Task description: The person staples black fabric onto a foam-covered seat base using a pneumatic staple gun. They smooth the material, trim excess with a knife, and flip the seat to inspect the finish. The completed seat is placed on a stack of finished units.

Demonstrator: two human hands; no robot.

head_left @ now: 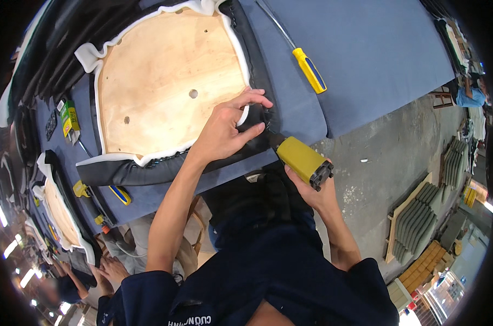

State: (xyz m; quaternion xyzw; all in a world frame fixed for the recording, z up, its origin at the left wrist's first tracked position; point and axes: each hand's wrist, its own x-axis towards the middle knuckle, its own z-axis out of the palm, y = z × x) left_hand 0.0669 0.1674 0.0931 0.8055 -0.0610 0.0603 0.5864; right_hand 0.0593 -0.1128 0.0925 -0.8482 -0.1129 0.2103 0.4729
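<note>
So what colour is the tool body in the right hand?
The tool body is olive-yellow, with a black end cap; head view shows it best.

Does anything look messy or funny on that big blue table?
Yes, a bit: the white padding bunches up and sticks out in loose flaps at the two far corners of the wooden board, while along the sides it lies much closer to the edge.

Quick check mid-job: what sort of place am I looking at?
Probably an upholstery workshop: a wooden panel edged with white padding and black covering lies here, a yellow tool, perhaps a staple gun, is at its corner, and grey pieces stand stacked at right.
</note>
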